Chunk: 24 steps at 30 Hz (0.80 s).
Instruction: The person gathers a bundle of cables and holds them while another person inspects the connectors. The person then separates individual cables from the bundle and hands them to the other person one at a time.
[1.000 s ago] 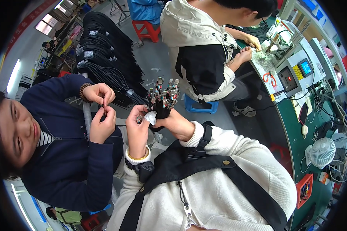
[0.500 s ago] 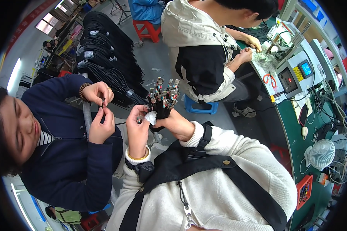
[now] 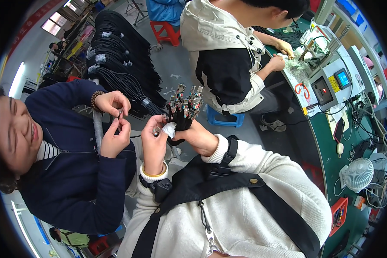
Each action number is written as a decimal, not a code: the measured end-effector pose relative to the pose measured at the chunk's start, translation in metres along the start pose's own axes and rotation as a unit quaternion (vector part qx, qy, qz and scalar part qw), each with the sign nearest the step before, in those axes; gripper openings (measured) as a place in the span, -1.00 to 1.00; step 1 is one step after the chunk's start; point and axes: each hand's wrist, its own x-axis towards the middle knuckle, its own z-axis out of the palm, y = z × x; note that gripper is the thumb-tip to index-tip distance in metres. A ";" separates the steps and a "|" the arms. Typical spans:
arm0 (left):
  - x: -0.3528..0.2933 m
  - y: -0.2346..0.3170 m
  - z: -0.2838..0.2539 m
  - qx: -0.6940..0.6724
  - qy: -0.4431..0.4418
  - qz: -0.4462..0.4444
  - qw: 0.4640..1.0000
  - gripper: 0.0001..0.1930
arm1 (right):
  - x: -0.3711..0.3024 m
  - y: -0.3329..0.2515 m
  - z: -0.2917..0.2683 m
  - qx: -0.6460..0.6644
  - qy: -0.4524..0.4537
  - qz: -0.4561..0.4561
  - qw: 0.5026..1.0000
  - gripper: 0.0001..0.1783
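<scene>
Sitting on the green bench (image 3: 333, 180) at the lower right, a shallow red tray (image 3: 341, 201) holds a jumble of small things, dark with bits of colour, too small to make out. Nearer the middle, the wearer's two bare hands meet in front of the chest, white knit cuffs at the wrists. Between them, a bundle of black cables (image 3: 184, 122) stands roughly upright, its metal-tipped connectors (image 3: 185, 103) fanning out above the fingers, with specks of red and green showing among them. The right hand (image 3: 201, 137) wraps around the bundle from its right side, fingers curled and thumb reaching across its lower part. The left hand (image 3: 154, 139) is at the bundle's left, thumb and fingers drawn nearly together around a single connector (image 3: 157, 131); how firmly it grips cannot be told. A crumpled white scrap (image 3: 169, 129) sits between the left fingertips and the bundle, just above the right thumb.

To the left, a co-worker in a navy jacket (image 3: 73, 172) pinches a tiny dark piece between both hands. Beyond, thick black cable coils (image 3: 112, 47) hang over a rail. At the bench, another person in a cream-and-black jacket (image 3: 225, 69) bends over equipment, beside a blue stool (image 3: 225, 118).
</scene>
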 end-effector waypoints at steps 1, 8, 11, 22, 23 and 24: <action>-0.001 0.000 0.000 0.002 0.001 0.001 1.000 -0.84 | -0.001 0.000 0.000 0.000 0.001 0.001 1.000 -0.67; -0.001 0.000 -0.001 0.144 -0.042 0.101 0.984 -0.58 | -0.004 0.001 0.000 0.002 -0.034 -0.015 0.999 -0.49; -0.002 -0.008 -0.004 0.194 -0.055 0.122 0.972 -0.45 | -0.011 0.000 0.006 -0.010 -0.049 -0.046 0.998 -0.48; -0.017 -0.015 -0.001 0.245 -0.035 0.061 0.967 -0.40 | -0.003 0.026 -0.009 -0.352 -0.122 -0.318 0.872 -0.43; -0.017 -0.016 0.000 0.194 -0.035 0.069 0.978 -0.45 | -0.003 0.025 -0.010 -0.387 -0.135 -0.330 0.850 -0.41; -0.017 -0.018 0.001 0.143 -0.035 0.076 0.986 -0.49 | -0.003 0.023 -0.010 -0.422 -0.147 -0.342 0.827 -0.40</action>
